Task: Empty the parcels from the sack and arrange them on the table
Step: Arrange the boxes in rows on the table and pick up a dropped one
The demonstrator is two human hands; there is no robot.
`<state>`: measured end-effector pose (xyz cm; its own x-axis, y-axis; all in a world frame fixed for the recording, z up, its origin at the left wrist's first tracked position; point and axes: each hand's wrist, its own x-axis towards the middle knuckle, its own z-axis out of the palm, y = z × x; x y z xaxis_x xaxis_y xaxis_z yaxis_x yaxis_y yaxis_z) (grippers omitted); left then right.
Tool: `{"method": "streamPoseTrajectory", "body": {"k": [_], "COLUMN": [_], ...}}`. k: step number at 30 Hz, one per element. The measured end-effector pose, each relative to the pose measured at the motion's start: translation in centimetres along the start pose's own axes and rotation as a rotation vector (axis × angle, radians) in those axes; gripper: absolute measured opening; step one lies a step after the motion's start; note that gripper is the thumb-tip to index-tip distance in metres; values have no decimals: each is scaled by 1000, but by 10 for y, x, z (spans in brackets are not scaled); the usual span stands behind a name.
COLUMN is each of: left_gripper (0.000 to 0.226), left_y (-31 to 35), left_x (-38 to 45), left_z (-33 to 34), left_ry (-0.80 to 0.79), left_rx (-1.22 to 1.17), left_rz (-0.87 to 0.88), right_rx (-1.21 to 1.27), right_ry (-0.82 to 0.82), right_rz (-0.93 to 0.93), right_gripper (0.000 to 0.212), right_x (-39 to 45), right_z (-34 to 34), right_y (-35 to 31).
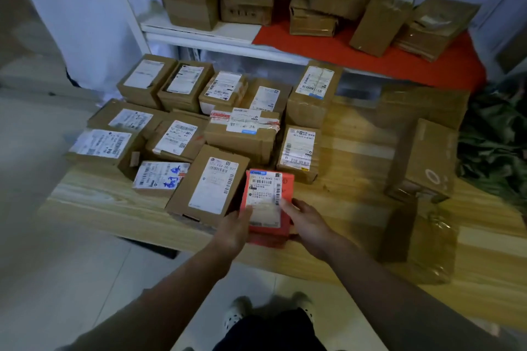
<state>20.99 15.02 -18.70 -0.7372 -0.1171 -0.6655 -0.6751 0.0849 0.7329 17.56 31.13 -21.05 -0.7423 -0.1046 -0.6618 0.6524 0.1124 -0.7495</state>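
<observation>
Left hand (235,225) and right hand (306,222): both clamped on the red parcel (268,202), one on each long side, label up, at the near edge of the wooden table (356,168).

Step in hand: placing, by my reading. The next move calls for sliding the red parcel flush against the large brown parcel (209,184) at 9 o'clock, then letting go.

Arranged parcels (199,122): rows at 11 o'clock, labels up. Loose brown boxes (422,162): 3 o'clock, unsorted.

Sack: possibly the dark green heap (493,139) at 2 o'clock; contents hidden.
</observation>
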Motion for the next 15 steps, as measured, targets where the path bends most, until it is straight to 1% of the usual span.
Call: {"method": "streamPoseTrajectory", "body": {"k": [1,2,3,5,6,8,10,12,13,15], "left_gripper": [20,21,29,49,56,59,53,48,46,42], "left_y": [0,-3,-6,-8,-6,-1,3,3,2,0], "left_x": [-2,-3,-3,-4,-7,-12,-13,-10,-9,-12], "left_z": [0,-1,-2,0,4,17,32,49,58,75], "left_ry": [24,57,90,126,129,95,7,-91,-132,-178], "left_rx": [85,203,325,546,609,687,708,697,696,697], "left_rz": [92,184,274,408,445,506,540,523,523,563], "right_rx": [-40,-83,-113,-165,-195,-274,-330,-407,-468,-598], "right_ry": [14,33,56,115,149,250,414,636,764,1012], "right_rz": [-37,-59,-63,-37,-26,-72,-187,-299,-318,-270], "right_gripper": [35,31,33,50,56,57,51,50,53,68], "right_x": [1,-1,-1,-4,-8,-16,-24,-33,-37,-45], "right_z": [6,11,14,13,11,2,-12,-32,-45,-75], "right_y": [-1,-3,-2,5,10,19,26,32,34,36]}}
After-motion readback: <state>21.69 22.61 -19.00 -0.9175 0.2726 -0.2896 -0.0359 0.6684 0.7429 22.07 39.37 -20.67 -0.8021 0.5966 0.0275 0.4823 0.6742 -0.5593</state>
